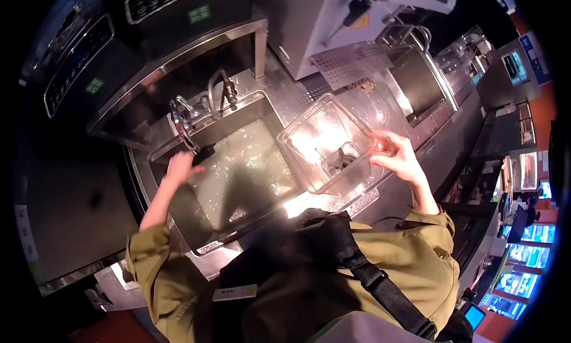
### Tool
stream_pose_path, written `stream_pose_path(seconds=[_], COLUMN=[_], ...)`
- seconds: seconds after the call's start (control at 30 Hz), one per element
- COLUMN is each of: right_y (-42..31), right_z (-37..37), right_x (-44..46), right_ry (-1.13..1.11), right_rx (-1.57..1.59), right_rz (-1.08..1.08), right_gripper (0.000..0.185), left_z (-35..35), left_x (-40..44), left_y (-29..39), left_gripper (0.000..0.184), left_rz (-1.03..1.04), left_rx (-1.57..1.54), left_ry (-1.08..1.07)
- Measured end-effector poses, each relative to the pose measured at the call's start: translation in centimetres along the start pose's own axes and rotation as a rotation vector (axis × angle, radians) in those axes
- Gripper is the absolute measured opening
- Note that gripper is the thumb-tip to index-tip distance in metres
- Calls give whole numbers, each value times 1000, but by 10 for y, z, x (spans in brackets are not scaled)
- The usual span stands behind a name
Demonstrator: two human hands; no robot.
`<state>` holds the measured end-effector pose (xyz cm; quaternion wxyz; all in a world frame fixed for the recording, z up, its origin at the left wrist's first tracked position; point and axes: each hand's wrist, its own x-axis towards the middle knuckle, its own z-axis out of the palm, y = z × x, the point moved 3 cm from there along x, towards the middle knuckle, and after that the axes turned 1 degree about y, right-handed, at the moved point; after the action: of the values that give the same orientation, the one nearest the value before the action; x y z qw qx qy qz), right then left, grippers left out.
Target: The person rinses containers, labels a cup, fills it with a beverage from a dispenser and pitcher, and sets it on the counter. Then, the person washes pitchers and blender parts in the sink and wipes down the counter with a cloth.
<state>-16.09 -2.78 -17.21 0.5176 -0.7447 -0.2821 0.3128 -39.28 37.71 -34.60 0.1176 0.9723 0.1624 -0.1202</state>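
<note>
My right hand (397,157) grips the right side of a clear plastic container (326,142), thumb and fingers on its wall. A dark round metal part (344,157) shows in or through the container. The container is above the steel counter, at the right edge of the sink (270,114). Cloudy water (247,164) with some foam lies in the sink. Over the sink's left side is my left hand (182,167), close to the spout (189,142); its thumb stands apart from the fingers, and nothing shows in it.
Taps (221,96) rise behind the sink. A perforated metal tray (351,65) juts out over the counter (392,126). Farther right is a second basin (416,81). Dark machines with button panels (77,63) stand on a steel shelf at the upper left.
</note>
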Motion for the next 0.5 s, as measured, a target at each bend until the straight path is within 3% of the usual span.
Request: stream_pose_path(seconds=[0.03, 0.1, 0.17, 0.23, 0.27, 0.33, 0.4, 0.47, 0.5], right_y=[13, 27, 36, 39, 41, 46, 48, 52, 59], right_z=[-10, -24, -37, -56, -67, -90, -117, -144, -162], right_x=[-8, -21, -29, -36, -38, -44, -55, -69, -73], right_ry=[20, 107, 159, 202, 191, 192, 221, 299, 362], right_rx=[52, 89, 108, 80, 129, 98, -89, 144, 188], right_rz=[-11, -54, -100, -177, -162, -218, -276, -333, -345], right_gripper=[51, 53, 53, 48, 48, 48, 47, 47, 47], left_z=[8, -19, -45, -69, -84, -111, -139, -162, -171], left_x=[-29, -69, -95, -102, -100, -84, -60, -27, -12], left_y=[6, 56, 124, 188, 219, 276, 338, 404, 434], left_gripper=[33, 34, 28, 29, 30, 29, 27, 29, 31], left_rz=[-4, -140, -196, -105, 71, 241, 464, 768, 818], left_rx=[-136, -307, -665, -672, -504, -540, -528, -290, -213], left_ry=[173, 142, 337, 516, 728, 867, 776, 908, 931])
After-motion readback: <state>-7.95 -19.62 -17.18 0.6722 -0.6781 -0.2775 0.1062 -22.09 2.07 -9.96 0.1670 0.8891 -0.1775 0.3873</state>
